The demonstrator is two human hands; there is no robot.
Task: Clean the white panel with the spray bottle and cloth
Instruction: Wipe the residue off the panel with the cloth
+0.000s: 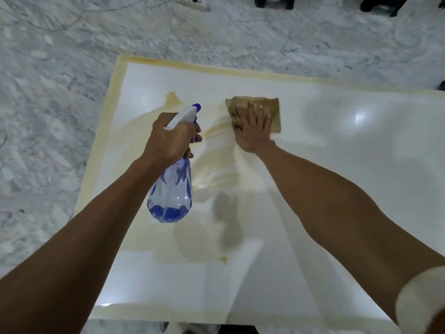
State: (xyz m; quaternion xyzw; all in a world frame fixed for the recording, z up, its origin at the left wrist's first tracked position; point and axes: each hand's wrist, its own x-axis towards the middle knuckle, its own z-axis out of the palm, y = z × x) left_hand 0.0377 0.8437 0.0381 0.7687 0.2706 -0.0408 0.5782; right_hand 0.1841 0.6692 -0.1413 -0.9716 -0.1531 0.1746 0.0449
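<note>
Lying on marble floor (48,104), stained white panel (361,165); fingers (255,114) spread on cloth (272,109).

The panel (313,213) lies flat on the floor (48,116) and fills the view from centre out to five o'clock; floor shows past its edges from seven round to one o'clock. On the panel, toward twelve o'clock, lies the cloth (272,109), with the right hand (252,131) flat on its six-o'clock side. At nine o'clock from the cloth, apart from it, the left hand (172,138) grips the neck of the spray bottle (172,196), held above the panel; its nozzle points to one o'clock, its body hangs toward six
</note>
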